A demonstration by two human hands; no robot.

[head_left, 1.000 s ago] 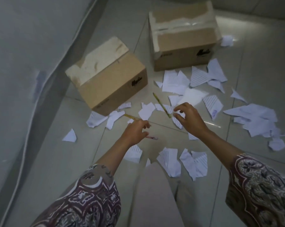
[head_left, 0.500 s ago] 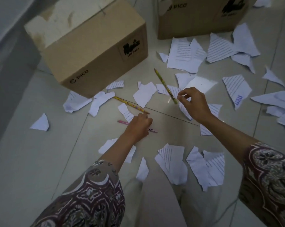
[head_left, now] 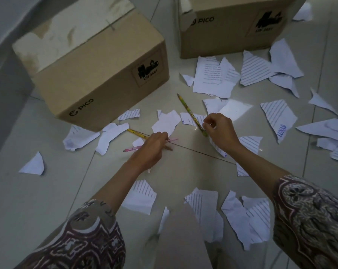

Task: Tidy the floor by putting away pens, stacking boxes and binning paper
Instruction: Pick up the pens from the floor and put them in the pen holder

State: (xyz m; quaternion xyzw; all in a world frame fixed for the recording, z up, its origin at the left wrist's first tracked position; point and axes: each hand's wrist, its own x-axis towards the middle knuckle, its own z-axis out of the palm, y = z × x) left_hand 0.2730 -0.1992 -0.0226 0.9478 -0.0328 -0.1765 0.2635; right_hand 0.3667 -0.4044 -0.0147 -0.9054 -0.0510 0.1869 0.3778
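Near box (head_left: 98, 74) is the landmark, sealed, PICO print on its front. Second box (head_left: 234, 30) to its right, top cut off by the frame edge. Left hand (head_left: 151, 147) just in front of the near box, fingers curled over the crossing yellow pencil (head_left: 137, 133) and pink pen (head_left: 131, 149); which one it grips, cannot tell, the contact is hidden under the knuckles. Right hand (head_left: 217, 130) further right, fingertips pinched on the lower end of the green pencil (head_left: 189, 111), whose tip points toward the gap between the boxes. Torn paper scraps (head_left: 212, 76) scattered on the tile floor (head_left: 28, 200) around both hands; some are partly hidden by the forearms.
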